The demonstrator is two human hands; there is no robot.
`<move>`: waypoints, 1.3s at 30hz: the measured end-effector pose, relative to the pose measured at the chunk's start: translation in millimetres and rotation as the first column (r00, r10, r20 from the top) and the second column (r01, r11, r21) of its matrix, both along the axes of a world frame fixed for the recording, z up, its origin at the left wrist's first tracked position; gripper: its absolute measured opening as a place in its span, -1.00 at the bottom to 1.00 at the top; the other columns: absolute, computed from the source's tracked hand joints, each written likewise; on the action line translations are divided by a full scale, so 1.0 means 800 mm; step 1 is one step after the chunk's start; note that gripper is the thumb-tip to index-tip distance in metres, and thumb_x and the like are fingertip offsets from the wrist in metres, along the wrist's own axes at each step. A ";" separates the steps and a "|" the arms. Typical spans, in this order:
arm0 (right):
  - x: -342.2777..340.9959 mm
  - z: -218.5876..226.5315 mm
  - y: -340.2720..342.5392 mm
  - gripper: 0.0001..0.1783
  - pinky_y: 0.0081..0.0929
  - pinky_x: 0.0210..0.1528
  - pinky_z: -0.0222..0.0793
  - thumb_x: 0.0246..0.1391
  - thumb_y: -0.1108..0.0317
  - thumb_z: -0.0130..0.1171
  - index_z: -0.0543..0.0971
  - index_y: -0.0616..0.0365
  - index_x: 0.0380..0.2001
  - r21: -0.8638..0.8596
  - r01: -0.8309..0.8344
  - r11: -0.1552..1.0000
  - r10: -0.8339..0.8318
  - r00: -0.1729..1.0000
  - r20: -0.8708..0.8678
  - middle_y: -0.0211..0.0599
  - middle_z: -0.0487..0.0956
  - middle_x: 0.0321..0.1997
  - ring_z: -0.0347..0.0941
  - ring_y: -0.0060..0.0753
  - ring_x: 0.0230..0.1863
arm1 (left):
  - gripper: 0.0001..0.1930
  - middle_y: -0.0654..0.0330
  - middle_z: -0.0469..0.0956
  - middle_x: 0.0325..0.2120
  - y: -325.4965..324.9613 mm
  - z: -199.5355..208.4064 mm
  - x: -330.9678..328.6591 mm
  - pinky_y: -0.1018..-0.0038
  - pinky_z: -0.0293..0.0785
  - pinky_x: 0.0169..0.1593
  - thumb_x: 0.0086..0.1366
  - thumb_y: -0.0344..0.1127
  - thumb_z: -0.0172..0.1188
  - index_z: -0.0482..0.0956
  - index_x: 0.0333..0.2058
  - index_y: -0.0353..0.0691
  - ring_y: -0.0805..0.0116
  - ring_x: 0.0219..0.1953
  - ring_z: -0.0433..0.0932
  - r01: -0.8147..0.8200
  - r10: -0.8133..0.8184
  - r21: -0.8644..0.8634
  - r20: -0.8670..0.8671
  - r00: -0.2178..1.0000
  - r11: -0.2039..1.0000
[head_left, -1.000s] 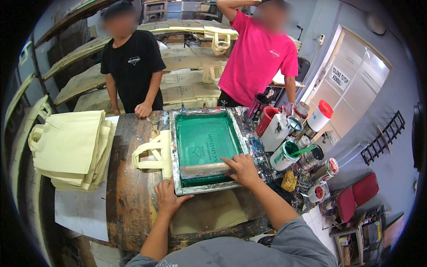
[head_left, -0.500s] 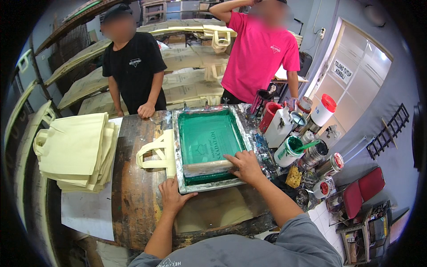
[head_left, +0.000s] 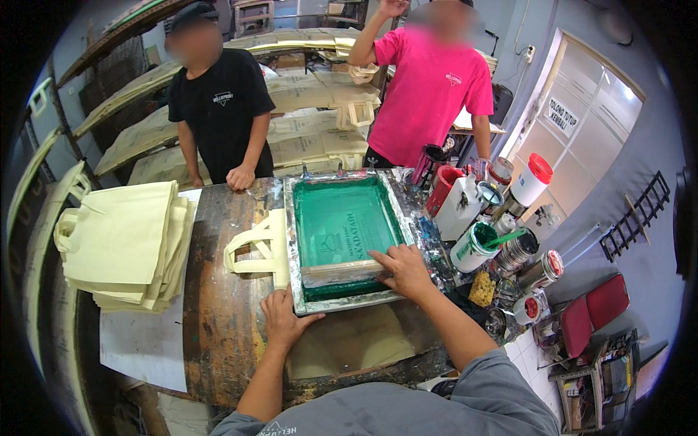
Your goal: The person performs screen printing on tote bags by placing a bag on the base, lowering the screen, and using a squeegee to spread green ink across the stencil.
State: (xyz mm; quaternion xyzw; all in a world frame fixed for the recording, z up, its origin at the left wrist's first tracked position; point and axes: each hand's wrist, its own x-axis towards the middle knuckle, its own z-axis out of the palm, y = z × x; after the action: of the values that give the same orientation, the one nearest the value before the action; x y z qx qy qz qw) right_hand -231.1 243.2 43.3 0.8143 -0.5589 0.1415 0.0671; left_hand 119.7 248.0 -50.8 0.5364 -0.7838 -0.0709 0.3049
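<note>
A screen printing frame (head_left: 290,240) with green ink on its mesh lies on the table before me. My right hand (head_left: 406,270) grips the right end of a wooden squeegee (head_left: 340,275), which lies across the near part of the mesh. My left hand (head_left: 285,320) holds the frame's near left corner, its thumb stretched along the near edge and its fingers by the left side. A pale yellow cloth bag (head_left: 278,247) lies mostly hidden under the frame, its handle sticking out to the left.
A stack of pale yellow bags (head_left: 116,236) sits at the table's left. Paint tubs, including a green-smeared white bucket (head_left: 469,254), crowd the right side beside a yellow sponge (head_left: 481,289). Two people, in black (head_left: 222,109) and pink (head_left: 429,94), stand across the table before loaded racks.
The person in pink has raised a hand away from their head and shifted slightly right. My hands, the squeegee and the frame keep nearly the same positions.
</note>
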 end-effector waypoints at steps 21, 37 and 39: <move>0.003 0.004 0.001 -0.12 -0.12 0.04 0.30 -0.08 0.21 0.60 0.51 -0.30 0.37 -0.013 0.007 1.000 -0.007 1.000 -0.009 -0.37 0.54 -0.17 0.49 -0.18 -0.04 | 0.15 0.07 0.45 -0.10 0.000 0.003 0.000 0.07 0.22 0.21 -0.12 0.41 0.60 0.52 0.31 -0.32 -0.01 0.02 0.36 0.005 -0.005 -0.006 0.003 1.000 1.000; 0.004 0.004 0.004 -0.15 -0.10 0.05 0.31 -0.08 0.23 0.59 0.54 -0.29 0.35 -0.021 0.008 1.000 -0.007 1.000 0.023 -0.37 0.55 -0.17 0.49 -0.18 -0.04 | 0.15 0.06 0.44 -0.10 0.001 0.002 -0.001 0.06 0.21 0.21 -0.10 0.43 0.58 0.51 0.31 -0.33 -0.02 0.03 0.36 -0.001 0.001 -0.029 0.005 1.000 1.000; 0.003 0.003 0.003 -0.15 -0.09 0.05 0.31 -0.08 0.23 0.59 0.54 -0.29 0.35 -0.020 0.005 1.000 -0.004 1.000 0.024 -0.37 0.55 -0.17 0.49 -0.17 -0.04 | 0.15 0.06 0.44 -0.10 0.002 0.002 -0.001 0.06 0.21 0.22 -0.09 0.43 0.58 0.51 0.31 -0.33 -0.03 0.03 0.35 -0.006 0.006 -0.023 0.008 1.000 1.000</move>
State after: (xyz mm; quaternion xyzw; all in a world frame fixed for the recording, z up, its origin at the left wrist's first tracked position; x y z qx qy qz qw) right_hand -228.5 245.8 45.8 0.8106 -0.5601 0.1566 0.0688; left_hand 118.7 249.5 -48.9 0.5354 -0.7841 -0.0591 0.3081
